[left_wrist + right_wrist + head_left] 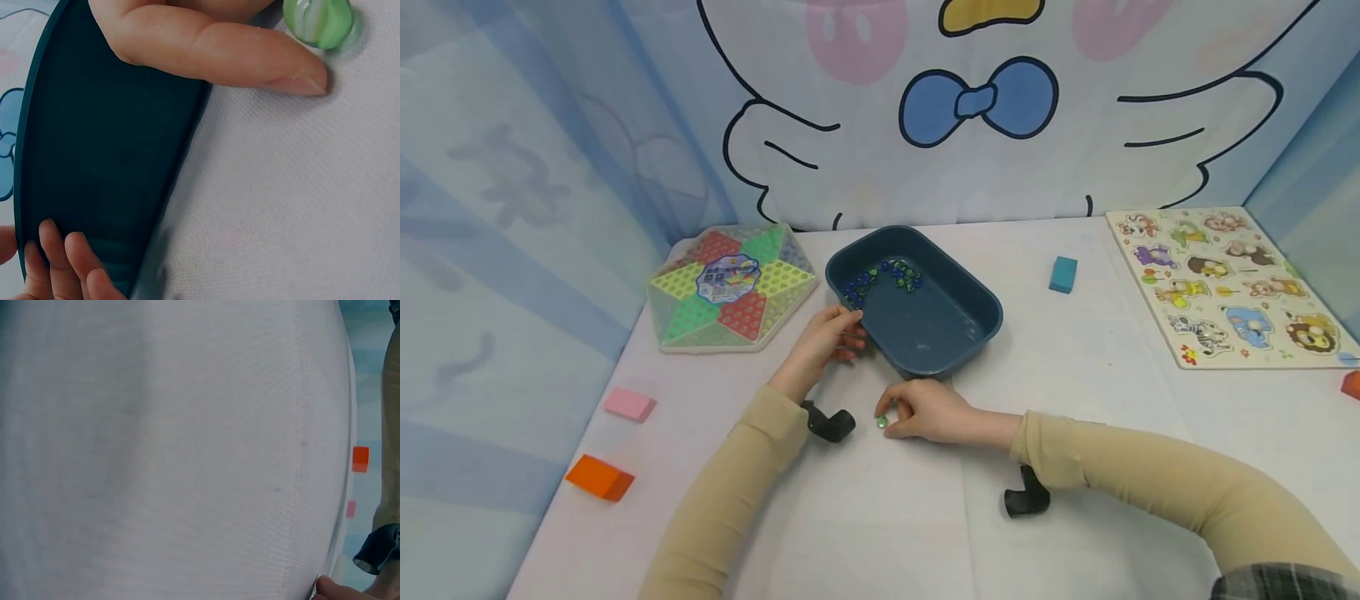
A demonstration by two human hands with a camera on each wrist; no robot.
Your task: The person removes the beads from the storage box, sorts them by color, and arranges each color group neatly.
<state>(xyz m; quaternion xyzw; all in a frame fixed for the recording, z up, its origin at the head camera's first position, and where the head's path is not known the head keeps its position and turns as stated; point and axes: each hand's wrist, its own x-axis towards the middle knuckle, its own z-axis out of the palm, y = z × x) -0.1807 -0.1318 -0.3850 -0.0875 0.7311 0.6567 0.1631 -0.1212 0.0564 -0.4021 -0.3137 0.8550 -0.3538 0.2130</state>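
Note:
A dark blue plastic basin [925, 329] stands on the white-covered table, with several blue and green glass marbles [904, 277] gathered toward its far left end. My left hand [829, 337] grips the basin's left rim. In the left wrist view its fingers [65, 259] lie against the outer wall, the thumb past the rim. Just in front of the basin's near end, my right hand [928, 412] has thumb and index finger around one green marble [882, 422], close over the cloth. The left wrist view shows this marble as clear green with a pale swirl, beside a fingertip.
A hexagonal star-patterned game box [730, 287] lies left of the basin. Pink [630, 404] and orange [600, 478] blocks lie near the left edge. At right are a teal block [1063, 274], an animal puzzle board [1232, 287] and a red block [1352, 384].

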